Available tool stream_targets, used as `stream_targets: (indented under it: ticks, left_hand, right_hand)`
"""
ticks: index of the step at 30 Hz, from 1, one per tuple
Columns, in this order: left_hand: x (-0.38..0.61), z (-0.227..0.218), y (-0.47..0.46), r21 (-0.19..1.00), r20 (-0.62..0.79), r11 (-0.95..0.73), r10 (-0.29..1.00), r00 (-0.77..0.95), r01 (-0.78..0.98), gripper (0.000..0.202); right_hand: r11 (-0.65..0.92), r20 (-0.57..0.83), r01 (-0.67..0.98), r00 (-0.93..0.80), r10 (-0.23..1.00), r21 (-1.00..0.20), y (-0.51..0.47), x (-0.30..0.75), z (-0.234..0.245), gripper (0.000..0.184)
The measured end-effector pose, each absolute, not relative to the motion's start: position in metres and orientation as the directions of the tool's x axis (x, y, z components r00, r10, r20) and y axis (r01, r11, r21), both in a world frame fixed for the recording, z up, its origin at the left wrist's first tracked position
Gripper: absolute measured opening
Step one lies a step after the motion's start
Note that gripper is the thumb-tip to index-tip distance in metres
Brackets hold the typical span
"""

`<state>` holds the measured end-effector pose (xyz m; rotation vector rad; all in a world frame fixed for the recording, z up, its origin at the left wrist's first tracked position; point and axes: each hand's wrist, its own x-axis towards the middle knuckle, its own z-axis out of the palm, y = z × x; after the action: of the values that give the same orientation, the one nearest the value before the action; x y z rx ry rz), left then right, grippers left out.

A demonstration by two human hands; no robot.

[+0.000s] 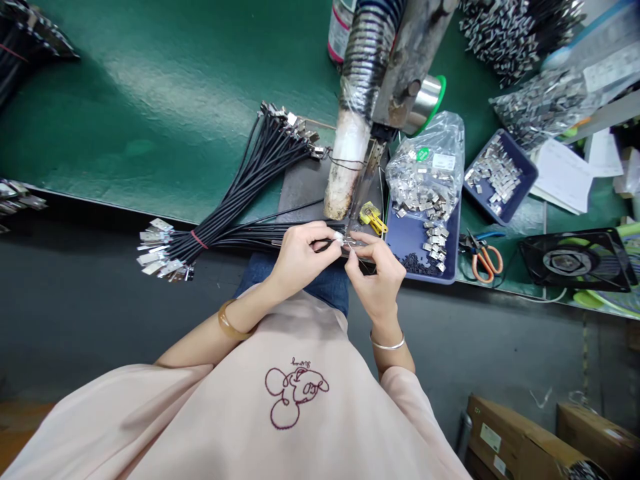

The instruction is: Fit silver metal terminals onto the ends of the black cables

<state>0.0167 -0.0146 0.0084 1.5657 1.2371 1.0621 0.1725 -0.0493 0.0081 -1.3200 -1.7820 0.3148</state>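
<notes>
Both hands meet at the table's front edge, below a fume hose. My left hand (309,257) is closed in a pinch on the end of a black cable (323,248); a white wrap covers a fingertip. My right hand (375,267) pinches at the same spot, with something small and thin between its fingertips that I cannot make out. To the left lies a bundle of black cables (225,217) with metal connectors on the ends, tied by a red band (199,239). A blue tray (453,267) beside my right hand holds loose metal connector shells (436,240) and small black pieces.
The wrapped fume hose (345,147) hangs just over the hands. A yellow clip-like item (373,219) lies close by. Further right are a smaller blue bin (530,175), orange-handled pliers (485,261) and a black fan (575,261). A solder spool (425,103) stands behind.
</notes>
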Motion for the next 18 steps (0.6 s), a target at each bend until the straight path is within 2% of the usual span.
stream_targets:
  ticks: [5, 10, 15, 18]
  left_hand:
    - [0.017, 0.008, -0.015, 0.968, 0.097, -0.123, 0.987, 0.128, 0.220, 0.012]
    - [0.018, 0.003, -0.020, 0.982, 0.024, -0.045, 0.993, 0.114, 0.183, 0.010]
    - [0.019, 0.002, -0.026, 0.962, 0.141, -0.165, 0.983, 0.121, 0.217, 0.010]
    - [0.019, 0.004, -0.025, 0.955, 0.152, -0.180, 0.979, 0.132, 0.236, 0.012]
  right_hand:
    - [0.388, 0.489, 0.657, -0.035, 0.872, -0.646, -0.048, 0.171, 0.009, 0.011]
    - [0.349, 0.465, 0.636, 0.017, 0.885, -0.688, -0.051, 0.168, 0.008, 0.010]
    - [0.254, 0.344, 0.531, 0.077, 0.936, -0.808, -0.054, 0.169, 0.005, 0.009]
    - [0.283, 0.377, 0.560, 0.057, 0.924, -0.778, -0.053, 0.170, 0.006, 0.010]
